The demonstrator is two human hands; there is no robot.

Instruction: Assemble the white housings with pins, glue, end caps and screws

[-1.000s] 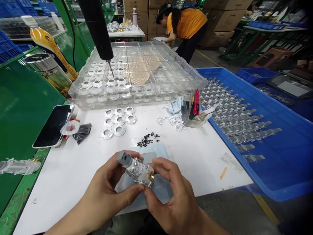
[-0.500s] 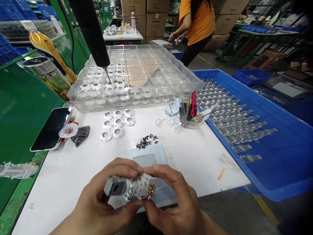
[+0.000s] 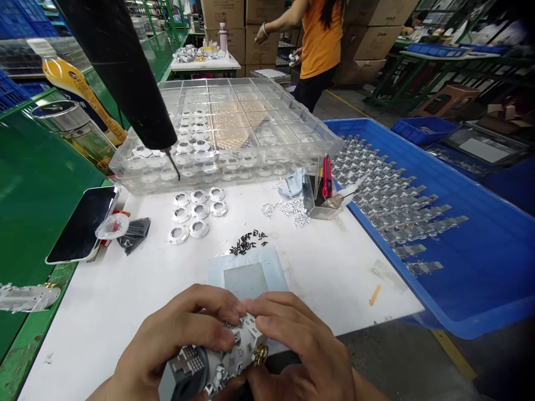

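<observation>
Between my two hands is a white and grey cylindrical assembly (image 3: 234,356) with small raised parts on its side and a brass fitting (image 3: 261,353) at its right end. My left hand (image 3: 179,334) grips its left part, thumb and fingers wrapped round it. My right hand (image 3: 301,345) closes on the right end beside the brass fitting. The underside of the piece is hidden by my fingers. Just beyond lies a blue cloth (image 3: 273,267) with a grey flat plate (image 3: 246,280) on it. Small black screws (image 3: 246,243) are heaped behind the cloth.
A black electric screwdriver (image 3: 137,94) hangs at upper left, its bit over white rings (image 3: 199,211). Behind stands a clear compartment tray (image 3: 267,153). A blue bin (image 3: 460,278) of similar parts is at right. A phone (image 3: 83,223) lies left. A person in orange (image 3: 321,44) stands behind.
My hands have moved lower and nearer to me, and the assembly has rolled and tilted, its left end dropping. The screwdriver has swung down and leftward. The person behind has shifted left.
</observation>
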